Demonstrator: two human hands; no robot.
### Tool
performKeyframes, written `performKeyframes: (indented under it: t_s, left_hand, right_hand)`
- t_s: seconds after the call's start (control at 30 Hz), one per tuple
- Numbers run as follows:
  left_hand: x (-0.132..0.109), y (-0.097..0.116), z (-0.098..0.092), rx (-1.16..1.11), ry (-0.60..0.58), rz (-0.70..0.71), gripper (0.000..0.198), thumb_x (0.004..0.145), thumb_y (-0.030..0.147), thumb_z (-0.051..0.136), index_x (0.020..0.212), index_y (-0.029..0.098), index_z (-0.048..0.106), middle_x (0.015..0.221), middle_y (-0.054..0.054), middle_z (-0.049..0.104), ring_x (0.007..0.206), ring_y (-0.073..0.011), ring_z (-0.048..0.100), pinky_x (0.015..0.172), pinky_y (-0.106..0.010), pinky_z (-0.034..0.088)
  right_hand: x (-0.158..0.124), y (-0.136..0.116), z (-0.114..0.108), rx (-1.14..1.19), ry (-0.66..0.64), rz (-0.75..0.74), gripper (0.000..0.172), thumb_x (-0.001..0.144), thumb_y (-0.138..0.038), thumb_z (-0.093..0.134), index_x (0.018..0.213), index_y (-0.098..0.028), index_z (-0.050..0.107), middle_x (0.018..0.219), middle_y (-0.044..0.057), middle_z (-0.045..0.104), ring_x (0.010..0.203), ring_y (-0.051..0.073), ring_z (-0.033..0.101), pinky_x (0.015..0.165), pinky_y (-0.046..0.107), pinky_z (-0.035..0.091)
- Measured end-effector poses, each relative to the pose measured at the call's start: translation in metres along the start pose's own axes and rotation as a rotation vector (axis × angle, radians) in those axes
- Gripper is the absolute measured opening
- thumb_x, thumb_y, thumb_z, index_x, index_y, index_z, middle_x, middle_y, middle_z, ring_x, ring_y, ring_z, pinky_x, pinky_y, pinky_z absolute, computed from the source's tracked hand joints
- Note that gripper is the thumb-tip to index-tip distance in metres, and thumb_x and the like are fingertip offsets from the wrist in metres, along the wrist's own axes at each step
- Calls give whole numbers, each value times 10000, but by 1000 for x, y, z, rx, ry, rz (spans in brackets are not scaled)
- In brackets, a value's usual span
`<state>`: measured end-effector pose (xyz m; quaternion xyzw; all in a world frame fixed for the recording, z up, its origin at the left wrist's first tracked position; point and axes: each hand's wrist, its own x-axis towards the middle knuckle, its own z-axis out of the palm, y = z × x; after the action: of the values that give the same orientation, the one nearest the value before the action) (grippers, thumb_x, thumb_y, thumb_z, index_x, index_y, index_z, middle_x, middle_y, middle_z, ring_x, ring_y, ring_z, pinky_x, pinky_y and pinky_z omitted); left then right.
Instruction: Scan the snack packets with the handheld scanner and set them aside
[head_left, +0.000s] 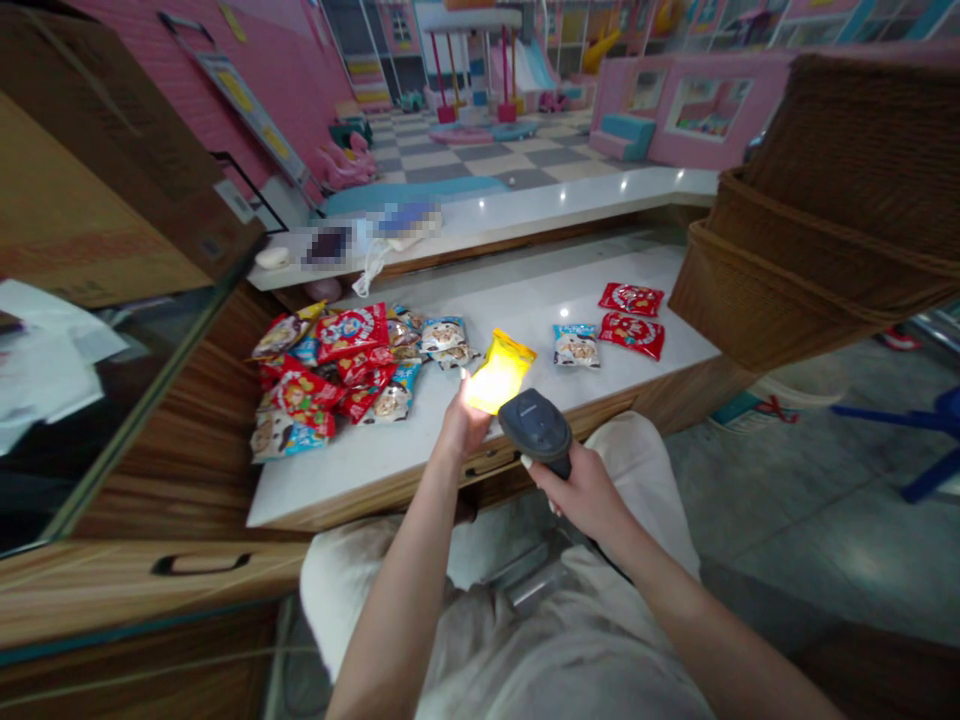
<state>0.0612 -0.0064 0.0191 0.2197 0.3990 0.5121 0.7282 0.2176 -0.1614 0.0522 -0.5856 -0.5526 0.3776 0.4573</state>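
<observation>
Washing out its print, glare covers the yellow packet (pixel 502 374) my left hand (pixel 465 425) holds over the counter (pixel 499 298). My right hand (pixel 590 490) grips a scanner (pixel 536 425), its cord (pixel 611 562) mostly hidden. Heaped packets (pixel 352 335) overlap at left; wicker baskets (pixel 832 215), cut off at right, block the counter's end.

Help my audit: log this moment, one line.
left hand: holds yellow rectangular packet | right hand: grips dark grey plastic scanner | packet: lit | white counter: heaped red, blue packets
</observation>
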Motion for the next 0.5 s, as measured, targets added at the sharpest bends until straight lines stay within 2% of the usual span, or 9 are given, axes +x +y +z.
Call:
performKeyframes:
  t_s: [0.1,0.2,0.37,0.5]
  left_hand:
    - [-1,1,0,27,-81,16,614,1200,515,336,1535,153,702,1443,-149,826,1465,-257,733,1316,-437,541]
    - [-1,1,-1,97,-101,52,609,1166,554,417,1562,178,686,1453,-143,821,1488,-276,715,1313,-470,546]
    - [2,0,-4,113,-102,53,625,1127,629,512,1517,184,714,1426,-158,830,1488,-318,712,1297,-519,560]
    - [6,-6,-10,88,-34,63,601,1088,667,628,1410,178,765,1400,-170,839,1460,-342,735,1269,-515,581]
  right_hand:
    - [0,1,-1,8,2,-4,146,909,-374,742,812,-273,701,513,-2,682,549,276,771,522,281,524]
    - [-1,1,-2,0,-11,9,180,909,-408,728,792,-283,674,477,-20,634,511,261,734,503,278,498]
    - [-2,-2,-3,-17,-7,16,173,898,-434,703,816,-284,679,462,-17,614,561,281,753,509,283,504]
    - [-4,-6,-5,-28,-26,25,175,904,-439,692,827,-282,687,464,-18,612,562,278,758,504,279,500]
